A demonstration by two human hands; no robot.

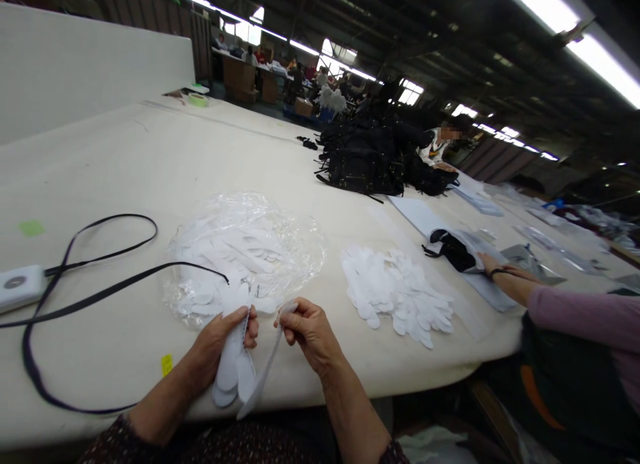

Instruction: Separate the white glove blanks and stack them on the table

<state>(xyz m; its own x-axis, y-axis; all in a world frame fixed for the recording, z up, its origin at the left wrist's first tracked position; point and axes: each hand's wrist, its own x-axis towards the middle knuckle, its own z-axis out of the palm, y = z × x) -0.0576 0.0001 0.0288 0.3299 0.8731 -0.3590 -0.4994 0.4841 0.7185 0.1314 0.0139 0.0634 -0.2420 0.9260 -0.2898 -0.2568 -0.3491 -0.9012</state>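
My left hand (220, 344) is closed round a small stack of white fabric cut-outs (233, 374) that hang down over the table's front edge. My right hand (310, 331) pinches a single white strip (265, 374) beside them, peeling it away to the right. Just beyond both hands lies a clear plastic bag (245, 254) holding several more white pieces. A loose pile of white cut-outs (397, 291) sits to the right of it on the cream table (150, 157).
A black strap (95, 284) loops from a white device (20, 285) at the left. A co-worker's arm in a pink sleeve (565, 307) reaches from the right toward a black piece (453, 249). Black bags (370, 157) are heaped farther back.
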